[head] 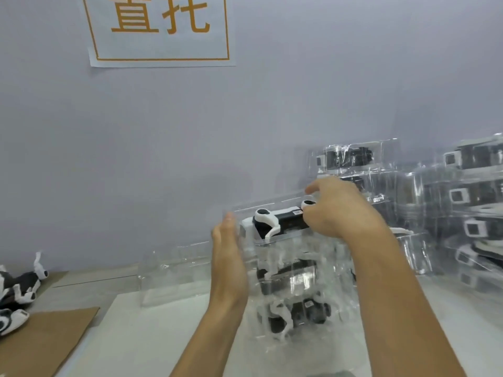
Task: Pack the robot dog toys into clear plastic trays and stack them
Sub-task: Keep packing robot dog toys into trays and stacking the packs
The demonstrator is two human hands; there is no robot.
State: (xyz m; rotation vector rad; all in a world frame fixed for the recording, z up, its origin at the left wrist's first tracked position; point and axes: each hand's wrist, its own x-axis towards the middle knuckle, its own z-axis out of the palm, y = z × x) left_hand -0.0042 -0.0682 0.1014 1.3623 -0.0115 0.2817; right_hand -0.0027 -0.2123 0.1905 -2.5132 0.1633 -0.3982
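Hands were busy: left hand [227,250] lay flat against the top clear tray [246,210], right hand [336,210] gripped the robot dog toy [280,223] between them. Probably wanted squaring up before letting go, stack [296,292] looked wobbly.

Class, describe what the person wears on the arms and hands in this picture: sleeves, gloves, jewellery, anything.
Nothing is worn. The left hand and right hand are bare, with no gloves, rings or watch visible. Both forearms are uncovered down to the bottom edge of the picture, so no sleeves show.
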